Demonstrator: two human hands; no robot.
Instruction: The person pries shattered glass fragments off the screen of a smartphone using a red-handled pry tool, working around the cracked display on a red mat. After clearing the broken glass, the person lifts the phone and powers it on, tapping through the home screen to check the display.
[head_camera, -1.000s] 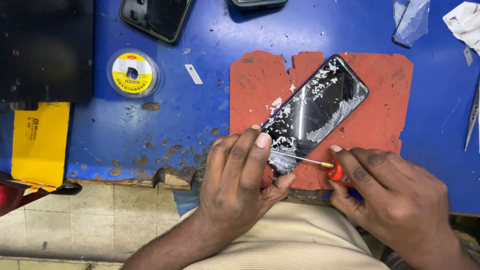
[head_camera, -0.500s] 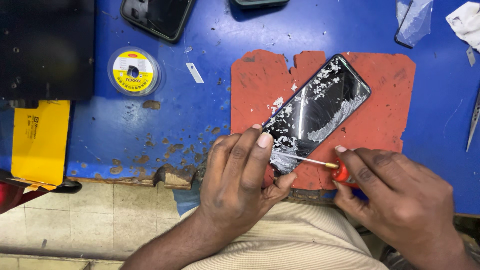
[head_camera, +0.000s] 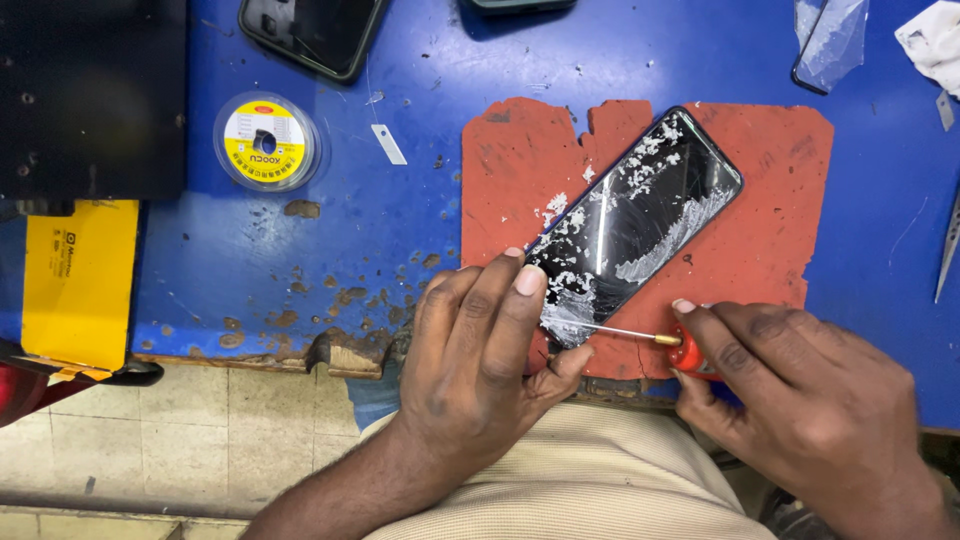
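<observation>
A black phone (head_camera: 640, 220) with a shattered screen, covered in white glass flakes, lies slanted on a worn red mat (head_camera: 770, 230) on the blue bench. My left hand (head_camera: 480, 370) presses on the phone's near end, fingertips on the glass and thumb under its edge. My right hand (head_camera: 800, 400) grips a small screwdriver (head_camera: 650, 338) with a red handle and thin metal shaft. Its tip rests on the cracked glass at the phone's near end, right beside my left thumb.
A round yellow spool (head_camera: 266, 142) in a clear case sits at the left. A dark phone (head_camera: 315, 30) lies at the top. A black block (head_camera: 90, 95) and a yellow pad (head_camera: 75, 280) are far left. Clear film (head_camera: 830, 35), white cloth (head_camera: 935, 40) and tweezers (head_camera: 948, 250) are at right.
The view has shifted slightly. Both hands stay on the phone's near end, with the screwdriver tip still on the glass.
</observation>
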